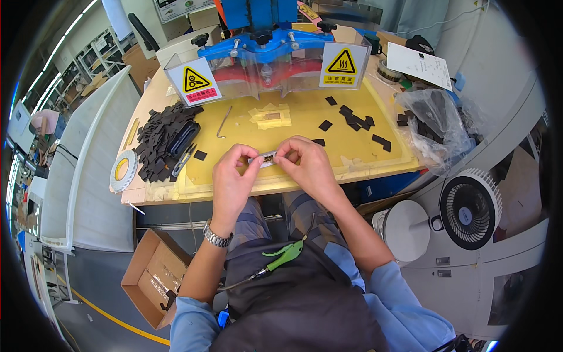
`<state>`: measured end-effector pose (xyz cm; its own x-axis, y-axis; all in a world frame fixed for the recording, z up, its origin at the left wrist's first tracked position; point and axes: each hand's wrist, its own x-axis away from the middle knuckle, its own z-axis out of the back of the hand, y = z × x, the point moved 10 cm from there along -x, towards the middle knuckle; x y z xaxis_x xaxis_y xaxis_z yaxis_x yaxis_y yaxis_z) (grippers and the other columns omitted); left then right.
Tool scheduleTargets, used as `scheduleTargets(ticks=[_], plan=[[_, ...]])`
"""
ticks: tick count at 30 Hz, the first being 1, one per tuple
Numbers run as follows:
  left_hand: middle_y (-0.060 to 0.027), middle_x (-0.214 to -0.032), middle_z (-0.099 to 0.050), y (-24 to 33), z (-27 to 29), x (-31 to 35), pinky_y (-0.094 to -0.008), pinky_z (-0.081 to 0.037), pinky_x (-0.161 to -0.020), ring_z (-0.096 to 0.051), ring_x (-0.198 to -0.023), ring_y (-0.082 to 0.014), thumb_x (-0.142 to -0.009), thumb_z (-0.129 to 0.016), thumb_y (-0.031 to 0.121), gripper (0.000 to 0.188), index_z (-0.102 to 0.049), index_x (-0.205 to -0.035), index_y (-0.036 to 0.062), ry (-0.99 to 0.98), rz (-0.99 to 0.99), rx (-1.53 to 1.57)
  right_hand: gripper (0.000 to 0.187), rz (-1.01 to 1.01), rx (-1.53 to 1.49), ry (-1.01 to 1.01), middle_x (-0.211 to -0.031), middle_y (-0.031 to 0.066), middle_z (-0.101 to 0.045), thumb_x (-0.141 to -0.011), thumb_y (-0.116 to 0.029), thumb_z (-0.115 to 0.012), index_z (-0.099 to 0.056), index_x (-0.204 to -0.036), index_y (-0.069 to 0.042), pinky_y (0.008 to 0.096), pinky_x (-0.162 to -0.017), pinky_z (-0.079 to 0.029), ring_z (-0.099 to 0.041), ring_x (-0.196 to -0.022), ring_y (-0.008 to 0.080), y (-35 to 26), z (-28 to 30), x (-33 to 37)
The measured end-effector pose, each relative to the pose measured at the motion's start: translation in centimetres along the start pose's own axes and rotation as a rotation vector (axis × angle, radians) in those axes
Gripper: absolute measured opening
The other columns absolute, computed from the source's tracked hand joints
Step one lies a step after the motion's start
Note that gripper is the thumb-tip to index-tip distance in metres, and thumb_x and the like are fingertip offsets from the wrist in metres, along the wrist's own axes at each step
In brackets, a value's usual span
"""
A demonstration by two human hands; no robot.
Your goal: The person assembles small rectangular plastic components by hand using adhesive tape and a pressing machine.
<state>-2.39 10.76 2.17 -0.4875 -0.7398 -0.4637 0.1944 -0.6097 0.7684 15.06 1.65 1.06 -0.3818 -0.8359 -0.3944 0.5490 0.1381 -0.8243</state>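
Pale wooden workbench, topped by yellow sheet; on sheet: L-shaped hex key, loose black rectangles to right; left side: heaped black rectangles, white tape roll beside; right edge: clear plastic bag

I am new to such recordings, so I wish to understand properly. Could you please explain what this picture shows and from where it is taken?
There is no robot here: a person works by hand. The one picture comes from a wide camera on the person's head, looking down, so straight edges bend near the rim. The left hand and right hand pinch a small pale strip with a dark middle, one at each end. Beneath lies a yellow work surface. On it are scattered black pieces and an L-shaped metal key; at its left are a heap of black pieces and a white roll. Behind stands a blue machine with a clear guard bearing warning signs.
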Motion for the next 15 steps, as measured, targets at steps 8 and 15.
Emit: scheduleTargets(ticks=[8,15], plan=[[-0.0030,-0.097,-0.080,-0.39,-0.19,-0.29,-0.0302,-0.054,-0.084,-0.068,-0.088,-0.0118,-0.102,-0.081,0.007,0.008,-0.078,-0.106,0.0007,-0.025,0.029,0.009,0.018,0.001,0.047,0.026,-0.094,0.0112,-0.073,-0.095,-0.013,-0.087,-0.075,-0.095,0.000,0.0404,-0.071,-0.057,-0.073,-0.070,0.0240,0.21,-0.16,-0.13],[-0.0029,-0.096,-0.080,0.01,-0.14,-0.21,-0.0303,-0.054,-0.084,-0.067,-0.088,-0.0117,-0.102,-0.081,0.006,0.007,-0.078,-0.106,0.0008,-0.001,0.015,0.015,0.019,-0.001,0.028,0.022,-0.094,0.0113,-0.073,-0.095,-0.014,-0.087,-0.074,-0.094,0.000,0.0414,-0.071,-0.057,-0.072,-0.071,0.0248,0.37,-0.06,-0.24]])
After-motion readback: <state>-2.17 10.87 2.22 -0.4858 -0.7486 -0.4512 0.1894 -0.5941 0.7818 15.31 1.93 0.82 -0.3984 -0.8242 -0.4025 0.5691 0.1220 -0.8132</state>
